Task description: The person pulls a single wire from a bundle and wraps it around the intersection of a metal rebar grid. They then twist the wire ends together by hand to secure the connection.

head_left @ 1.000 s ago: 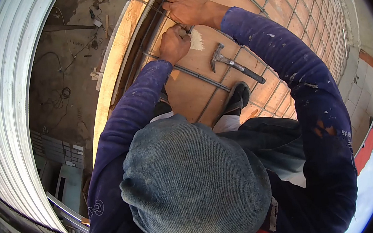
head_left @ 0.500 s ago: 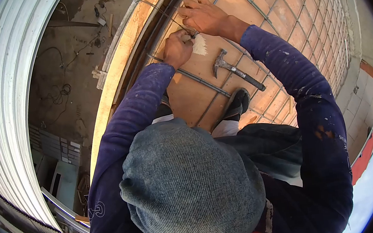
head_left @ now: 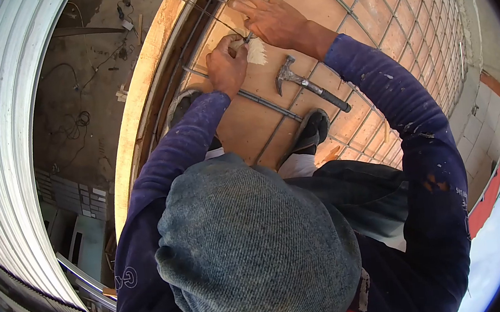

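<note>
Very little here can be read. On the left sleeve [head_left: 161, 184], close to the shoulder, sits a white emblem [head_left: 129, 276]: a rounded outline with what looks like a single letter, "G" or "C", inside. The lens bends it and a fold cuts it off, so the letter stays uncertain. On the right sleeve [head_left: 420, 136], at the upper arm, there is a short run of small white lettering [head_left: 461, 191], too small to make out. The hammer [head_left: 310, 84] shows no legible brand or number. Nor does the pale patch [head_left: 257, 52] on the board, just beside the left hand [head_left: 226, 66] and right hand [head_left: 274, 17].
</note>
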The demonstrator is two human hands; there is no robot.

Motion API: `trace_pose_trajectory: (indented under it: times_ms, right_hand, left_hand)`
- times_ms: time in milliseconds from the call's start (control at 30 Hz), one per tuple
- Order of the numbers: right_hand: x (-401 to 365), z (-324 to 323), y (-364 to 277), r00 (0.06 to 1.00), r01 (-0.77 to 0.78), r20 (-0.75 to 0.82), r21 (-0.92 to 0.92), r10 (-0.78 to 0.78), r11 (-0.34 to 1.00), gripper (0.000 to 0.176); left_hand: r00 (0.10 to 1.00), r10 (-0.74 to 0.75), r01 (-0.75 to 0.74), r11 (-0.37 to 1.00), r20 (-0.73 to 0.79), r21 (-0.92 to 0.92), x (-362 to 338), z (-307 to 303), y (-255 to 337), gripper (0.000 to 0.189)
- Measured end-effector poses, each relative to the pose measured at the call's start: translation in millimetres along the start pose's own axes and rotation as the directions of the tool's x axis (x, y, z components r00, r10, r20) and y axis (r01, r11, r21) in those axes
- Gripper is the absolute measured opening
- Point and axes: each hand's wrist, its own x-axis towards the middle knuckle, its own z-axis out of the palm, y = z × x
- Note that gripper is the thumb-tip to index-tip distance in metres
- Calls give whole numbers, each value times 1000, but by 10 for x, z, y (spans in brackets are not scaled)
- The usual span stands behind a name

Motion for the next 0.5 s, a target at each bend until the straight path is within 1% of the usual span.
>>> trace_pose_trajectory:
  times_ms: [67, 100, 133, 167, 233, 267, 300, 333, 367, 400, 433, 467, 500]
  right_hand:
    - [65, -69, -46, 1000, 24, -4, -33, -24, 999, 26]
    - [100, -128, -94, 997, 32, 76, -80, -26, 996, 25]
    - [120, -157, -122, 987, 46, 158, -125, -26, 991, 24]
    - [96, -135, -132, 987, 47, 159, -120, -27, 992, 24]
    - [0, -62, -120, 999, 28, -26, -155, -33, 988, 22]
    - [-60, -37, -121, 999, 32, -23, -156, -36, 987, 22]
    - [-98, -41, -113, 988, -84, -138, -61, 75, 995, 22]
    - [-138, -41, -121, 951, -189, -241, 51, 196, 981, 25]
    - [-232, -47, -163, 950, -188, -244, 50, 194, 981, 25]
    - [-368, -57, -233, 963, -255, -55, 116, 263, 960, 29]
    - [-475, -40, -293, 939, -335, 142, 164, 314, 928, 34]
    - [-546, 37, -338, 936, -344, 142, 161, 323, 925, 34]
    - [-602, 135, -377, 948, -318, 44, 141, 315, 938, 38]
  left_hand:
    - [999, 42, -42, 999, -19, -23, 33, -13, -8, 28]
    - [999, 45, -46, 999, -23, -21, 51, -34, 17, 28]
    - [1000, -9, 10, 1000, 25, -14, 50, -53, 35, 27]
    - [995, -68, 69, 998, 78, -4, 28, -68, 47, 26]
    - [990, -91, 92, 996, 107, -5, 38, -120, 71, 27]
    - [984, -114, 116, 993, 133, -8, 37, -136, 80, 27]
    - [986, -111, 113, 993, 125, -13, 53, -118, 65, 27]
    - [994, -44, 48, 998, 100, -33, 58, -92, 26, 27]
    - [997, 21, -17, 999, 78, -49, 59, -70, -21, 27]
    - [997, 20, -17, 999, 79, -47, 64, -75, -38, 27]
    - [995, 9, -5, 999, 96, -35, 75, -79, -48, 27]
    - [993, 2, 1, 1000, 116, -24, 93, -73, -48, 28]
    - [993, 11, -8, 1000, 120, -24, 107, -81, -34, 28]
